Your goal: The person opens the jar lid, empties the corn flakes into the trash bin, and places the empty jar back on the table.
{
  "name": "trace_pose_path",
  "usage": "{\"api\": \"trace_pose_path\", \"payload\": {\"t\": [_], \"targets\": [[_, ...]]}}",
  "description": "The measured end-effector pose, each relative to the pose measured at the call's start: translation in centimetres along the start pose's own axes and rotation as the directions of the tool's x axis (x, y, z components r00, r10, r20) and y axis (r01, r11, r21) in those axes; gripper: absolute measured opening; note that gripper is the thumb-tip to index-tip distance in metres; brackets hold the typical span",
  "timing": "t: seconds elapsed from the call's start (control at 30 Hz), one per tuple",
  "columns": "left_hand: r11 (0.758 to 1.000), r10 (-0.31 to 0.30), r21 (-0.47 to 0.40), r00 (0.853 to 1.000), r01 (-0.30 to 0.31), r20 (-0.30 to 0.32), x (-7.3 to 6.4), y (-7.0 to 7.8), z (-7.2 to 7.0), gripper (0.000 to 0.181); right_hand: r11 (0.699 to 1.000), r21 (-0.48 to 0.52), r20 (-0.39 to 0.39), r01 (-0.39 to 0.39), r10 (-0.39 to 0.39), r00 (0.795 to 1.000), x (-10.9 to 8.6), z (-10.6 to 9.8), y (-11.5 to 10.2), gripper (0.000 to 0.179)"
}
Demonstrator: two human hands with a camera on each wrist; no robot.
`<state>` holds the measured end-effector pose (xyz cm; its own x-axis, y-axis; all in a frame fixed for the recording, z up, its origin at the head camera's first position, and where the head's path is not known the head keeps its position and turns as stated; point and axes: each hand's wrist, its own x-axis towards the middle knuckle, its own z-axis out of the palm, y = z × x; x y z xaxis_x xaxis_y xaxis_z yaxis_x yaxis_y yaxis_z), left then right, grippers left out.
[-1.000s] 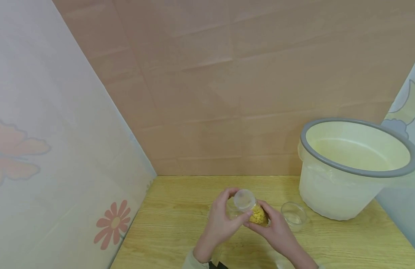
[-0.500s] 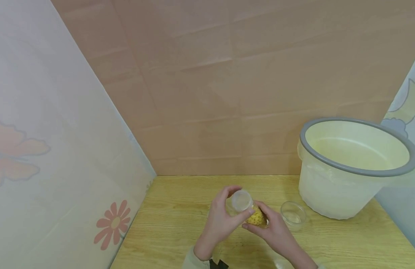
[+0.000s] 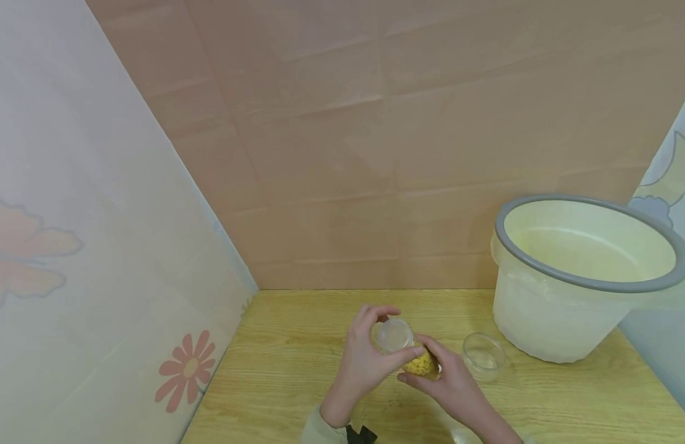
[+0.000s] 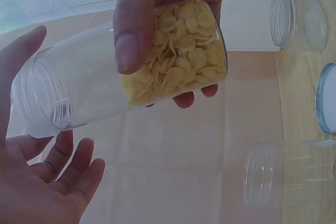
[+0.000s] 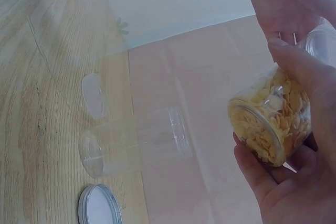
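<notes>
A clear screw-top jar, its bottom end filled with yellow flakes, is held tilted above the table. My right hand grips the flake-filled end, thumb on one side and fingers on the other. Around the threaded mouth end spreads my left hand; in the left wrist view its thumb stands apart from the jar, and its loosely bent fingers lie beneath the rim. The flakes lie against the jar's base. Whether a clear cap covers the mouth, I cannot tell.
A taller clear jar stands under the hands, near a silver-rimmed lid and a pale disc. To the right is a short clear container. A large cream bucket with a grey rim stands at the back right.
The jar's mouth end has shifted slightly left and down, and the flake end follows a little. My left hand's upper fingers have spread away from the rim.
</notes>
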<state>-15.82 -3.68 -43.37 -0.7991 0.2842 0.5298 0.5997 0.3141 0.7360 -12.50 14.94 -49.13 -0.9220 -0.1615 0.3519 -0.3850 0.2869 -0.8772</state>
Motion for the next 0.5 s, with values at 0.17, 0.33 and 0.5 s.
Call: {"api": "trace_pose_path", "payload": {"t": [0.17, 0.33, 0.5], "targets": [[1.0, -0.027, 0.011, 1.0, 0.027, -0.008, 0.13, 0.21, 0.06, 0.055, 1.0, -0.015, 0.006, -0.014, 0.014, 1.0, -0.06, 0.03, -0.09, 0.055], [0.999, -0.031, 0.019, 0.999, 0.031, -0.007, 0.25, 0.39, 0.12, 0.05, 0.999, -0.037, 0.013, -0.005, 0.005, 1.0, -0.14, 0.06, -0.05, 0.055], [1.0, -0.01, 0.009, 1.0, 0.01, -0.006, 0.31, 0.35, 0.14, 0.045, 0.998, -0.055, 0.011, 0.014, -0.013, 1.0, -0.18, 0.1, 0.01, 0.056]]}}
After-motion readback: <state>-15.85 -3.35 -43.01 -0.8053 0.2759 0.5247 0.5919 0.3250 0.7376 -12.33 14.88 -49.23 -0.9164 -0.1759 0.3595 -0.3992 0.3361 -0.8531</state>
